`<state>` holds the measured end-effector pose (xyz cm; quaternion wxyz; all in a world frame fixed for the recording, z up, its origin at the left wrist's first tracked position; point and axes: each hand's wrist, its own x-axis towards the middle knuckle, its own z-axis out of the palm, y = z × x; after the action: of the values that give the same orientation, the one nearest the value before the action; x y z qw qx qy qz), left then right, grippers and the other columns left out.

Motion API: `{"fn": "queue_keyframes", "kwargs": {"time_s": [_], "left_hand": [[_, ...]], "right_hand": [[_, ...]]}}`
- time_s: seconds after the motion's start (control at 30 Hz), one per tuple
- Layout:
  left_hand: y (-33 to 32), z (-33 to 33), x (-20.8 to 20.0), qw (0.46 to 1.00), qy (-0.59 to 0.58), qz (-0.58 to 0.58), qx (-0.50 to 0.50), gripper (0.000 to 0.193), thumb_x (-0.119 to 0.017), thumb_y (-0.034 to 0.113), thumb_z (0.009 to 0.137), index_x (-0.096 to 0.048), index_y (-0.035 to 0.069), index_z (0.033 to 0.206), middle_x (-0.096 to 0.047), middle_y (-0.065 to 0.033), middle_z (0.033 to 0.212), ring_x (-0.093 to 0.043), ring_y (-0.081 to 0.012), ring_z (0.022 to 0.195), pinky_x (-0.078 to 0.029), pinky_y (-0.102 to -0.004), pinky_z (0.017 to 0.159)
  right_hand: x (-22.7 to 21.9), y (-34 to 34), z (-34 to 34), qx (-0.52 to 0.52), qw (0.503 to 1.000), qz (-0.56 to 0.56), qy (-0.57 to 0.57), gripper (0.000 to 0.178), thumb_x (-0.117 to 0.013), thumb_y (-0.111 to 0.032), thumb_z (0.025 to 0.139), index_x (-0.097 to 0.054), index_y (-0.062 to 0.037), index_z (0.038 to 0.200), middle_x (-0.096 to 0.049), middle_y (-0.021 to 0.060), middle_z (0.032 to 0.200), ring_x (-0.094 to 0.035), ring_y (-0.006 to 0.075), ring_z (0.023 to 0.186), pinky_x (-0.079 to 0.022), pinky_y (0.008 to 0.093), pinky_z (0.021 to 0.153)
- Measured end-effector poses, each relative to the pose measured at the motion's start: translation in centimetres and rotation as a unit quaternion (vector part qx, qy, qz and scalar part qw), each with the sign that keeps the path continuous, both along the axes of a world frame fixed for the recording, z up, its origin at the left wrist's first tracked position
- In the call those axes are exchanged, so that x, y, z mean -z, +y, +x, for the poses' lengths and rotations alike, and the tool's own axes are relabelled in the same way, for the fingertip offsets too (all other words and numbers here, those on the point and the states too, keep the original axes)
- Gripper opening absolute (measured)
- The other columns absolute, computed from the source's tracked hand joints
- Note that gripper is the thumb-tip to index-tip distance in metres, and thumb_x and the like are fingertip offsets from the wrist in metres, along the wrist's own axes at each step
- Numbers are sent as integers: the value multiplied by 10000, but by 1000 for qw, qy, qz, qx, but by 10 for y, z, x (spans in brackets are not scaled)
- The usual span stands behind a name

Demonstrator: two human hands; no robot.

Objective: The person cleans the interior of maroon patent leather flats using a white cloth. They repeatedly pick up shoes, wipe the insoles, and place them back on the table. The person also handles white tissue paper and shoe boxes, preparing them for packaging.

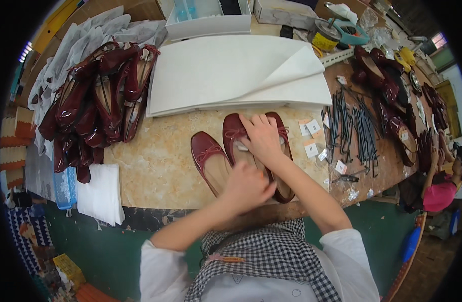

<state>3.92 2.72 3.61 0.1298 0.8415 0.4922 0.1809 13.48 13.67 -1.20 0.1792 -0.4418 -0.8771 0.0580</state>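
Three dark red patent ballet flats with small bows lie side by side before me, toes pointing away: a left flat (201,147), a middle flat (233,124) and a right flat (285,190). My right hand (264,137) lies across the front of the middle and right flats, its fingers gripping the middle one near the opening. Over the heel area of the middle flat is my left hand (247,187), fingers curled in. Something small and orange shows beside it; what the left hand holds is hidden. Part of each shoe is covered by my hands.
A stack of white paper sheets (206,70) lies just beyond. More red flats (107,100) are piled at left above a folded white cloth (102,194). At right are black rods (359,131), small tags (310,147) and further shoes (400,131). Another person (437,194) works far right.
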Motion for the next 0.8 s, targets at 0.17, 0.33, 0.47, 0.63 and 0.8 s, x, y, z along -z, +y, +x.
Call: {"fn": "queue_keyframes", "kwargs": {"time_s": [0.17,0.33,0.47,0.63,0.8], "left_hand": [[180,-88,0,932,137,220,-253,521,-545,426,859,-472,219,1332,-419,-227,1331,-290,-385,1307,-228,-603,1034],[200,-88,37,947,58,139,-285,426,-561,373,850,-570,138,1206,-521,-200,1167,-449,-355,1158,-368,-528,943],[150,-40,-6,959,-119,193,-170,207,-667,187,734,-632,29,862,-532,-148,800,-540,-323,807,-456,-403,684],[-2,21,-64,925,-327,50,189,138,-689,181,667,-623,75,724,-580,-166,1083,-509,-367,1079,-378,-471,935],[-18,-13,-40,923,-379,68,22,185,-690,119,702,-675,65,879,-638,-137,1024,-629,-309,934,-496,-422,762]], "right_hand": [[-44,-46,41,-39,987,-76,139,430,-700,-117,734,-593,-47,1144,-571,101,1072,-494,311,1083,-386,421,953],[-49,-68,79,-1,969,-128,211,368,-678,-68,764,-607,-28,1123,-575,129,1094,-523,315,1047,-447,397,888],[-63,-75,85,96,813,-284,499,406,-635,-79,832,-542,-35,1225,-586,134,1128,-536,260,1096,-463,370,904],[-55,-71,99,166,385,-595,686,464,-604,-125,883,-460,-32,1314,-558,130,1222,-560,201,1110,-489,328,895],[-71,-98,58,23,529,-675,514,570,-627,-117,862,-378,-28,1367,-499,99,1303,-520,197,1159,-454,321,945]]}}
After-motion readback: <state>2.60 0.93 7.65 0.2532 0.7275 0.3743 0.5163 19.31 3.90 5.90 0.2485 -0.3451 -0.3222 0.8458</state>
